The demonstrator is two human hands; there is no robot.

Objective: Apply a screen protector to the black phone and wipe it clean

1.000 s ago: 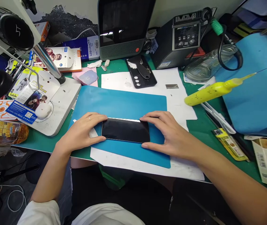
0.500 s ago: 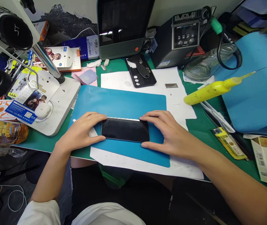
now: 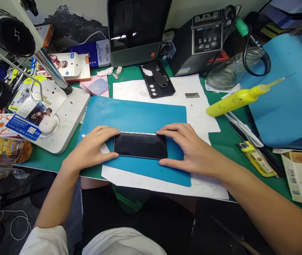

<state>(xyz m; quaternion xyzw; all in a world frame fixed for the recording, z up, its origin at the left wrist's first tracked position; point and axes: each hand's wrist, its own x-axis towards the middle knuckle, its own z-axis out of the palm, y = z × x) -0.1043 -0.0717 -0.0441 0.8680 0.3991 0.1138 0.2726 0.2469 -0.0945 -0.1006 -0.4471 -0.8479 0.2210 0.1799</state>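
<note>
A black phone [image 3: 140, 145] lies flat, screen up, on a blue mat [image 3: 135, 117] near the desk's front edge. My left hand [image 3: 91, 148] grips its left end, thumb at the near corner, fingers along the far edge. My right hand [image 3: 190, 148] grips its right end the same way. A white scrap [image 3: 103, 149] lies under my left fingers beside the phone. White paper [image 3: 190, 106] lies beneath the mat.
A microscope base [image 3: 68, 113] with a white earbud case [image 3: 47, 124] stands left. Behind are a monitor [image 3: 137, 32], a black phone back cover [image 3: 157, 79] and a soldering station [image 3: 204, 39]. A yellow squeeze bottle [image 3: 236, 101] and another blue mat [image 3: 286, 95] lie right.
Both hands stay on the ends of the phone. The whole view has shifted slightly as my head moved; nothing on the desk has moved.
</note>
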